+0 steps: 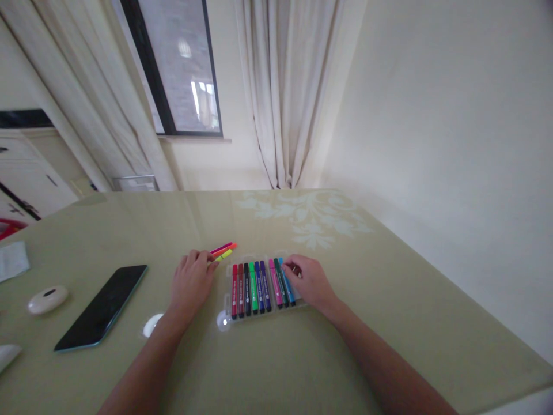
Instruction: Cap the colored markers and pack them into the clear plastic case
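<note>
A clear plastic case lies on the table with several felt-tip markers side by side in it. From the left run red, dark red, black, green and blue-violet ones. After a gap come a pink, a dark green and a light blue marker. My right hand is closed in a pinch at the upper end of the light blue marker and covers the case's right end. Left of the case, my left hand is closed around the near ends of loose markers: purple, orange and yellow.
A black phone or tablet lies to the left, with a white oval object beyond it. Near my left forearm is a small white round thing. A whitish cloth or paper lies far left. The table meets a wall at right.
</note>
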`<state>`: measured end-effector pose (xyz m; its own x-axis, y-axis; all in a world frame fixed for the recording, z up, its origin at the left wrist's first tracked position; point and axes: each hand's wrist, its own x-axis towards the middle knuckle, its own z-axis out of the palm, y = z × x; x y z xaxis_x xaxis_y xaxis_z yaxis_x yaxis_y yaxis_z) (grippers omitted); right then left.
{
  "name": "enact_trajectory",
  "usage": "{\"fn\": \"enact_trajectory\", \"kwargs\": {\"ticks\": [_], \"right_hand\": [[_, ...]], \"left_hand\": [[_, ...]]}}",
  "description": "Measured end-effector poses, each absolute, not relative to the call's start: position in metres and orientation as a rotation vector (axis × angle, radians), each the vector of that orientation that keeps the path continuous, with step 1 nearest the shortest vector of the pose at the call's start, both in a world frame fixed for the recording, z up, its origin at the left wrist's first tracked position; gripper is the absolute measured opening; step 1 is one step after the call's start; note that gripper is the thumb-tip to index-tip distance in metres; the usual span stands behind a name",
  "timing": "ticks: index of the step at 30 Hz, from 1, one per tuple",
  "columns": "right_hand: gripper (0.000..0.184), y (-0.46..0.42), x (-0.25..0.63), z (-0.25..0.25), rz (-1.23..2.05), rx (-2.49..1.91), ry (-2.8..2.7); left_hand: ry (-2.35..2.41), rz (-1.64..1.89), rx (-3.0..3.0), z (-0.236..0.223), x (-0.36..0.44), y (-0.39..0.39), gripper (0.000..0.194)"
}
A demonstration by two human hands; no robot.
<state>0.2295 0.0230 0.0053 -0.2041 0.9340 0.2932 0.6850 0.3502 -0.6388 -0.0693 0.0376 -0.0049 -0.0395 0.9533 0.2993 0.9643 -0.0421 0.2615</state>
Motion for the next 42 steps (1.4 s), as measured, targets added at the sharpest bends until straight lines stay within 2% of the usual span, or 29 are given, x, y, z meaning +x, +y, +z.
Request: {"fn": "enact_trajectory", "kwargs": {"ticks": [5, 11, 14, 18, 22, 26, 31, 35, 42], "right_hand": [[0.024, 0.015, 0.22, 0.009, 0.748, -1.233, -1.943], [0.034, 0.008, 0.208, 0.01, 1.22, -0.982, -1.623], [0.039, 0.014, 0.21, 0.01, 1.221, -0.981, -1.465], [0.045, 0.029, 0.228, 0.012, 1.063, -1.084, -1.268], [0.042, 0.042, 0.251, 0.009, 1.041, -1.228, -1.345], [0.029, 0.042, 0.25, -0.002, 1.031, -1.37, -1.513], [0.021, 0.032, 0.231, -0.008, 0.649, -1.584, -1.805], [0.011, 0.029, 0.226, -0.006, 0.462, -1.626, -1.984], [0.014, 0.028, 0.224, -0.005, 0.227, -1.687, -2.139]], "left_hand": [[-1.991, -1.344, -2.538, 0.003, -0.019, 0.016, 0.029], [-1.72, -1.555, -2.758, -0.002, 0.02, -0.01, 0.019], [-1.524, -1.45, -2.899, -0.003, 0.02, -0.012, 0.021], [-1.225, -0.988, -2.999, -0.008, 0.022, -0.014, 0.03], [-1.114, -0.661, -3.01, -0.014, 0.024, -0.017, 0.047], [-1.189, -0.62, -2.993, -0.015, 0.021, -0.018, 0.05], [-1.176, -0.543, -2.988, -0.009, 0.02, -0.021, 0.051], [-1.16, -0.477, -2.937, -0.006, 0.024, -0.024, 0.05], [-1.136, -0.423, -2.915, -0.007, 0.026, -0.027, 0.057]]}}
